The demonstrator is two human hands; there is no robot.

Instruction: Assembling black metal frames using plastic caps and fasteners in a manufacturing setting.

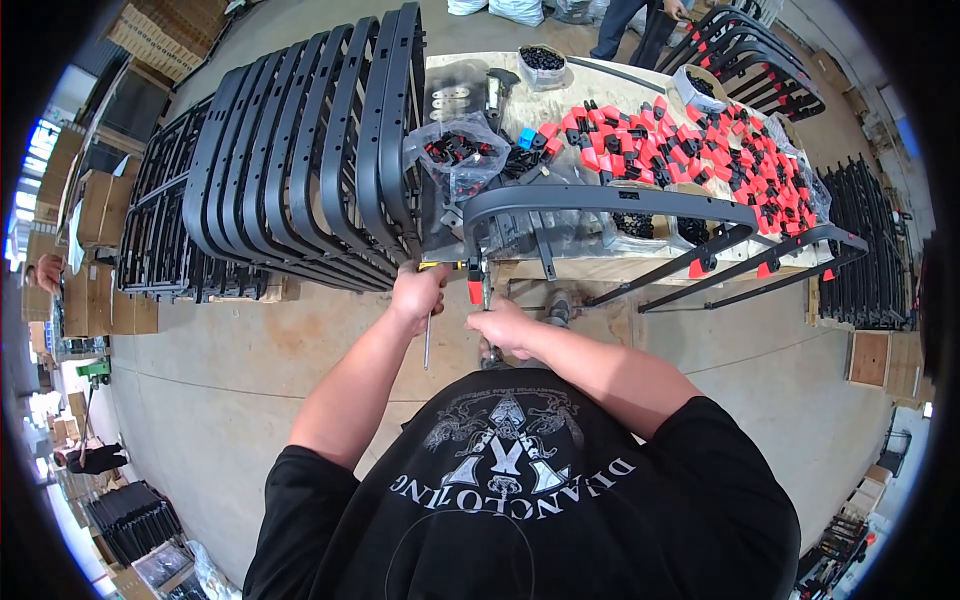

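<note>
My left hand (pixel 416 296) is closed at the near left end of a black metal frame (pixel 610 198). A thin metal rod (pixel 428 345) sticks down from it, and a yellow and black piece (pixel 440 266) shows at the top of the fist; whether they are one screwdriver I cannot tell. Just to the right, my right hand (pixel 503 326) is closed around a metal hand tool (pixel 487 285) whose kind is unclear. That tool points up beside a red and black plastic piece (pixel 475 287) at the frame's end. The frame lies across the table edge, its bars reaching right.
Black frames (pixel 290 150) stand in a row on the left. Many red and black plastic parts (pixel 690 150) cover the table (pixel 600 85), with a clear bag of parts (pixel 462 155), a hammer (pixel 497 92) and tubs of black pieces (pixel 542 66). Another person (pixel 640 25) stands beyond.
</note>
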